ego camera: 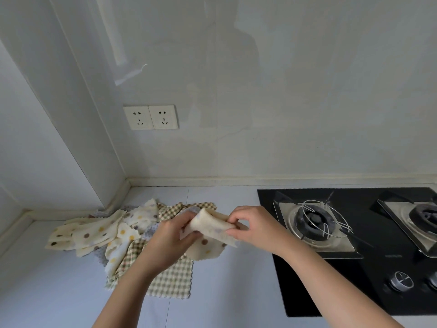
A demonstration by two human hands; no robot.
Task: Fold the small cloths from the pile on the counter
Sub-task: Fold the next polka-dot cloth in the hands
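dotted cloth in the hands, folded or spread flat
Partly folded: the dotted cloth is doubled over at its top, pinched by the left hand and right hand.

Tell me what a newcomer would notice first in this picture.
Mid-frame, the left hand and right hand pinch a cream dotted cloth, doubled over between them. Left of them a pile of dotted and checked cloths sprawls on the counter. A black gas hob fills the right side.

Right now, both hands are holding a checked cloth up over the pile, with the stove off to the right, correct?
Not quite. In the head view the cloth that the left hand and right hand hold is cream with dots, not checked. It is over the pile, with the stove to the right.
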